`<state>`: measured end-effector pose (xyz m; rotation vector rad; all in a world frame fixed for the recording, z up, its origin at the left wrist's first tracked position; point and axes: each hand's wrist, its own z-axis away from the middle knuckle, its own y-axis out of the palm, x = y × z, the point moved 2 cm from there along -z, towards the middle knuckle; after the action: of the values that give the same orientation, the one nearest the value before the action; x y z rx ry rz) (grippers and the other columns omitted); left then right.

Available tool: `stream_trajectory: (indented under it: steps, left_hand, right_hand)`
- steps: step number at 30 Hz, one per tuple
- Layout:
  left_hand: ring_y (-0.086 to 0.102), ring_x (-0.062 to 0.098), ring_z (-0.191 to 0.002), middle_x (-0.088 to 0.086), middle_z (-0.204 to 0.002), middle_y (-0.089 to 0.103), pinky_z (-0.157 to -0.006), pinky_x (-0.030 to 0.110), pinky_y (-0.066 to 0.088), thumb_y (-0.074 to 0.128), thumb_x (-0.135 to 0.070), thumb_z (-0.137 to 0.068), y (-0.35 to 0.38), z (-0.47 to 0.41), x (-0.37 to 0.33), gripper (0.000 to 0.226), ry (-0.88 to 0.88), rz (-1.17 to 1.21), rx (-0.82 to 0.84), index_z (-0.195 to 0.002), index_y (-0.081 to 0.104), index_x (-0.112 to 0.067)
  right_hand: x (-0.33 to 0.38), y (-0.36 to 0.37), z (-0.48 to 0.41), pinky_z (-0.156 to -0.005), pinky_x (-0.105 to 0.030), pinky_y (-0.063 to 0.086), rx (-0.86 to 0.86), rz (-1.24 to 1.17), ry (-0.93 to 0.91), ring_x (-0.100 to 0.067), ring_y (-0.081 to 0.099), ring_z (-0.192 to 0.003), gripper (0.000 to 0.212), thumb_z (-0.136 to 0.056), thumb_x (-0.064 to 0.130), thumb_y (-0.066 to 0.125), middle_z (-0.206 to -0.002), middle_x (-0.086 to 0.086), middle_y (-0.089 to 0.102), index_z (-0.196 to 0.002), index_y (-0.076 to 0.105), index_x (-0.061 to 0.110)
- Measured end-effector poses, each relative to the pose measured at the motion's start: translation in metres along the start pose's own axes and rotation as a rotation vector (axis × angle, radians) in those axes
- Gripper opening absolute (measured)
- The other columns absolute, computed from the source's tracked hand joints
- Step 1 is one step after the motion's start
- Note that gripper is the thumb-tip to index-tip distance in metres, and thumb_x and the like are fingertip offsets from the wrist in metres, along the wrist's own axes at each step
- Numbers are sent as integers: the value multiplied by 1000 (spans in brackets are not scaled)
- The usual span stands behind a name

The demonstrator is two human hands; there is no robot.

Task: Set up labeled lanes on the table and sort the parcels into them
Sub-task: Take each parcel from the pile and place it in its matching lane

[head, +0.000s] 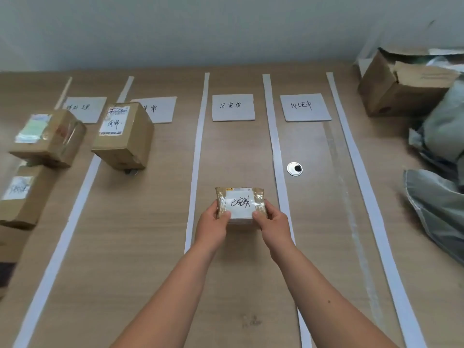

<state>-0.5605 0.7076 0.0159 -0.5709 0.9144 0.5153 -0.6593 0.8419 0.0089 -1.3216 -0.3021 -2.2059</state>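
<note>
A small brown parcel [239,203] with a white handwritten label is held over the third lane from the left. My left hand [213,226] grips its left side and my right hand [272,226] grips its right side, thumbs on top. White strips [197,156] divide the wooden table [140,247] into lanes. Each lane has a white label card at its far end: the card [233,107] heading this lane, and one [305,107] in the lane to the right. A taller box [124,135] stands in the second lane. Two boxes [49,138] [21,195] sit in the leftmost lane.
At the far right lies an open, torn cardboard box [401,89] beside grey plastic mailer bags [438,209]. A round cable grommet [294,169] sits in the fourth lane. A grey wall runs behind the table.
</note>
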Motion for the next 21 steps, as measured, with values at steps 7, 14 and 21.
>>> stream_trajectory:
  steps: [7,14,21]
  left_hand:
    - [60,3,-130,-20,-141,66,-89,6,40,54,-20,-109,-7,-89,3,52,-18,-32,17,-158,49,-37]
    - [53,11,-140,-11,-154,57,-108,21,39,54,-27,-111,-7,-215,-47,53,72,-45,-1,-163,43,-27]
    - [50,29,-146,-3,-155,59,-124,52,39,52,-36,-110,-1,-303,-78,51,63,21,34,-161,44,-40]
  right_hand:
    - [12,29,-78,-87,-10,49,-33,57,-13,8,68,-108,47,-104,13,63,-127,21,74,-146,61,34]
    - [71,46,-198,-75,-4,47,-51,136,-92,4,67,-95,33,-104,14,61,-114,18,75,-127,66,37]
    - [101,53,-281,-91,-30,55,-59,136,-181,-15,70,-102,29,-101,16,59,-112,4,78,-122,71,32]
